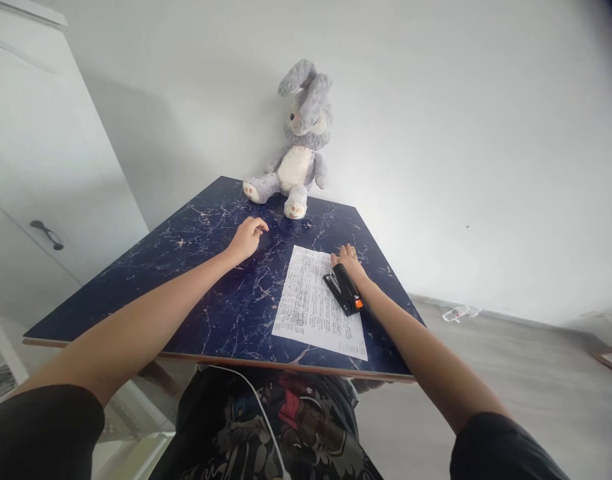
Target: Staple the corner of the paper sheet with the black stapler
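A black stapler [343, 291] with an orange tip lies at a slant on the printed sheet of paper [306, 300], near the sheet's right edge. My right hand [350, 262] rests palm down just beyond the stapler, its fingers stretched out over the upper right corner of the paper. Its wrist is right beside the stapler, and nothing shows in the fingers. Left of the paper, my left hand [248, 238] hovers at or just above the blue tabletop, fingers loosely curved and holding nothing visible. Whether it touches the table I cannot tell.
On the dark blue marbled table [226, 320], a grey plush rabbit [297, 160] sits against the wall at the back. A white cabinet [51, 167] stands to the left. A clear plastic item [459, 313] lies on the floor at right. A white cable [259, 403] hangs before my shirt.
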A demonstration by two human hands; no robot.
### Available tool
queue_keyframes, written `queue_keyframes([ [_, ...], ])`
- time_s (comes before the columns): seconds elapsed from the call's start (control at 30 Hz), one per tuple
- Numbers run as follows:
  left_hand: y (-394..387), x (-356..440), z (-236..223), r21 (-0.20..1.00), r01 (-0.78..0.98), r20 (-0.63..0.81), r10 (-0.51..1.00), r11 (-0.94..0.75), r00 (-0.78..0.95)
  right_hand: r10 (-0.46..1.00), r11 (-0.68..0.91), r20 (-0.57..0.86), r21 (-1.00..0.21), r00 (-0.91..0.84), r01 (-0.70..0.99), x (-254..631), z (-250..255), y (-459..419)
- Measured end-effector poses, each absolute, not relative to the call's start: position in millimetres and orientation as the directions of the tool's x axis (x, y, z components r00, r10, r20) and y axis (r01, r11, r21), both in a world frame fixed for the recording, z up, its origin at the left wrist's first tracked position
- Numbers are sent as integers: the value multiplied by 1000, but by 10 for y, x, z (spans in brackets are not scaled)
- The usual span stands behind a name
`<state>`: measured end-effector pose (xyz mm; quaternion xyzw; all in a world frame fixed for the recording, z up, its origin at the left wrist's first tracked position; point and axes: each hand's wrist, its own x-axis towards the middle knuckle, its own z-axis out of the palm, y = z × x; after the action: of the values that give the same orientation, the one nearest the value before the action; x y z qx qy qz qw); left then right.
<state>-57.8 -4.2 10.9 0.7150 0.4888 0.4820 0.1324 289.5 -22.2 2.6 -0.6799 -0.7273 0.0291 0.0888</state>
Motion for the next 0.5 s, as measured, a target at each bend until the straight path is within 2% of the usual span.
queue_keyframes([
  [0.07, -15, -636, 135, 694, 548, 557, 831, -468, 4, 998, 57, 18, -147, -55, 987, 2644, -25, -101],
  [0.23, 36, -724, 196, 744, 516, 567, 810, -425, -151, 987, 160, 2, -185, -162, 970, 1908, -70, 95],
  [0.5, -8, -903, 389, 689, 587, 656, 709, -425, -258, 867, 464, -16, -338, -498, 819, 526, 81, 245],
])
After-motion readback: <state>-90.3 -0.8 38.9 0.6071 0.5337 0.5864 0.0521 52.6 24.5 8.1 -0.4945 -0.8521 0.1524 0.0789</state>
